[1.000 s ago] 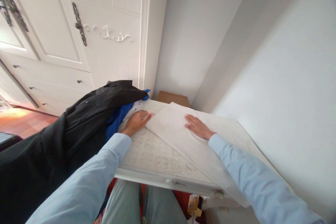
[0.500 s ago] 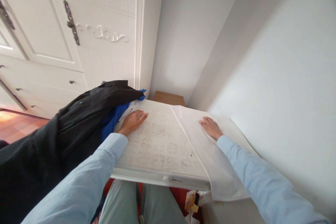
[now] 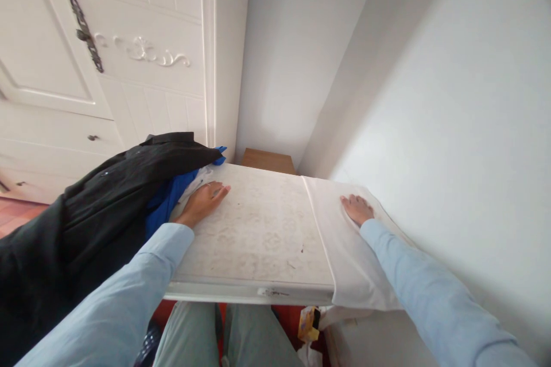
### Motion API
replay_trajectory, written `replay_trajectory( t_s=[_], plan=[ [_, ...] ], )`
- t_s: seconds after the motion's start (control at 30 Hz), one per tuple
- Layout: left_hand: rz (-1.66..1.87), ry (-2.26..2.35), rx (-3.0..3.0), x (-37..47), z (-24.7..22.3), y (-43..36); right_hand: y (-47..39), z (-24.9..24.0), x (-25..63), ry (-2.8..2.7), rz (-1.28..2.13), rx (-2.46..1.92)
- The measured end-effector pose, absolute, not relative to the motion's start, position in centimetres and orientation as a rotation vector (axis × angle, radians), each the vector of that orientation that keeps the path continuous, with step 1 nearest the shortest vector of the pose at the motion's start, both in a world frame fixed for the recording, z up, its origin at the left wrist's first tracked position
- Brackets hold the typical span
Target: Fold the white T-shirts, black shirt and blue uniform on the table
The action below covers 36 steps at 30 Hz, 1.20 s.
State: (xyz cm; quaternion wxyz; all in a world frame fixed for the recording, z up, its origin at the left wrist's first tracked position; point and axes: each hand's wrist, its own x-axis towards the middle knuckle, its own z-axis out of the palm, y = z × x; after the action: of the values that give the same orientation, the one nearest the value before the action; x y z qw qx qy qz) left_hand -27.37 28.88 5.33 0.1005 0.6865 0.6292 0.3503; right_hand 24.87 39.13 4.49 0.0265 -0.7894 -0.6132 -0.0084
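Observation:
A white cloth [image 3: 344, 252] covers the right part of a small white table [image 3: 262, 229] and hangs over its front edge. My right hand [image 3: 357, 209] lies palm down on the cloth, fingers slightly bent. My left hand [image 3: 204, 203] rests at the table's left side, thumb stretched out, against pale crumpled fabric [image 3: 196, 183]. Its other fingers are partly hidden. Beside it are a blue garment [image 3: 166, 200] and a black garment [image 3: 103, 200], piled along the left. The table's exposed top is stained and scuffed.
A white cabinet [image 3: 159, 23] with dark handles stands behind on the left. Grey-white walls [image 3: 451, 97] close in at the right and back. A brown box [image 3: 267, 160] sits behind the table, and a yellow packet [image 3: 307, 324] lies below its front edge.
My right hand has slid right with the cloth, whose left edge now lies farther right and straighter. My left hand stays at the table's left side. The view has turned slightly right.

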Motion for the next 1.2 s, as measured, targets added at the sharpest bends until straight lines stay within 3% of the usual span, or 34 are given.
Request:
replay_trajectory(
  t_s=[1.2],
  plan=[
    [1.003,1.9,2.037,-27.5,4.9,29.2,38.5,4.4,24.3,-1.884,-0.065,-2.403]
  ],
)
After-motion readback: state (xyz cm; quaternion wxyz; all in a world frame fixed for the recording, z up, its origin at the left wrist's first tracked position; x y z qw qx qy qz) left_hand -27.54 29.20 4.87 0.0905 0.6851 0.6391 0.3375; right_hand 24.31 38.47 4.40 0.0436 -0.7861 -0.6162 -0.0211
